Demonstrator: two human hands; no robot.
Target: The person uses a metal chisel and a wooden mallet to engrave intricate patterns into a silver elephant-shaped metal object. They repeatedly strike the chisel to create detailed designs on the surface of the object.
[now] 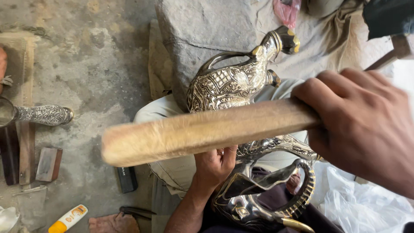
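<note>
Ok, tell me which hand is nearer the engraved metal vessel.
Left. The left hand grips the engraved metal vessel from below; the right hand holds a wooden stick in front of it.

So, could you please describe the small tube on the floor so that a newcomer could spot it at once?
Start from the bare concrete floor on the left and follow it to the bottom edge. There lies the tube, white with an orange-yellow end. Its neighbours, a dark block and a wooden block, are dull.

engraved metal stem (43,114), small wooden block (48,164), yellow-capped tube (67,219), pink bag (286,11) around
</note>
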